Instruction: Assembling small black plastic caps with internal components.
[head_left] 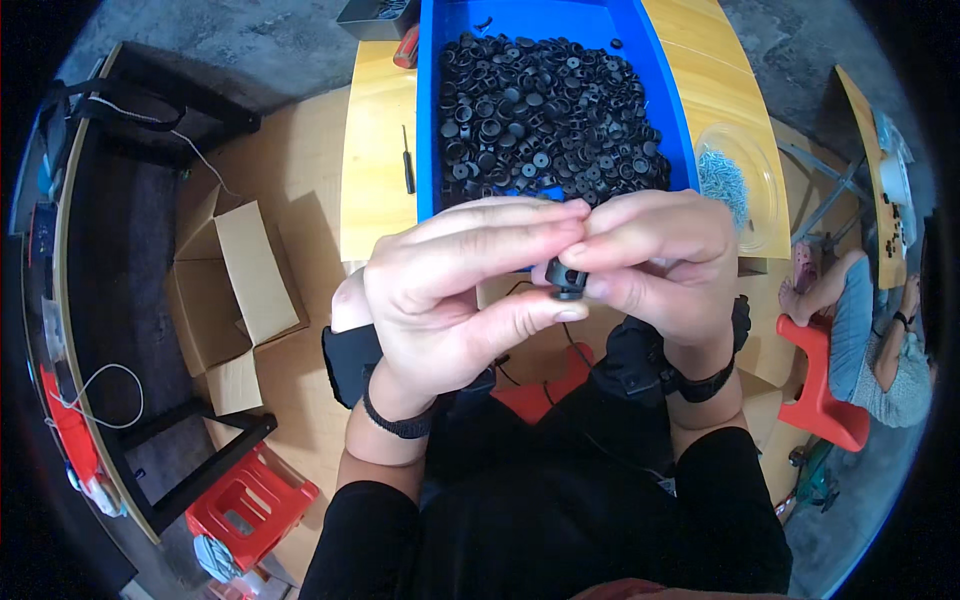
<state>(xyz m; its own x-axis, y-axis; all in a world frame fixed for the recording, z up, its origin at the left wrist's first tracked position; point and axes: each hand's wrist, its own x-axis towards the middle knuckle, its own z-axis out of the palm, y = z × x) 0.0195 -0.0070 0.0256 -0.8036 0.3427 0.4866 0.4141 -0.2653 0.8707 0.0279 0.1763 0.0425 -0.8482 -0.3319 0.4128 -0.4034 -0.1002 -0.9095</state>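
Between the fingertips of both hands is a small black plastic part (567,280), roughly cylindrical with a hole in its side and a wider flange at its lower end. My left hand (455,275) pinches it from the left, thumb at its lower end and fingers over its top. From the right, my right hand (665,250) grips the same part with thumb and forefinger. Just beyond both hands lies a blue tray (427,120) heaped with black plastic caps and rings (545,110). The fingers cover part of the held piece.
A screwdriver (408,165) lies on the wooden table (375,130) left of the tray. Silvery screws (722,180) fill a clear round dish at right. An open cardboard box (255,270) and a red stool (250,505) stand at left. Another person (890,370) sits far right.
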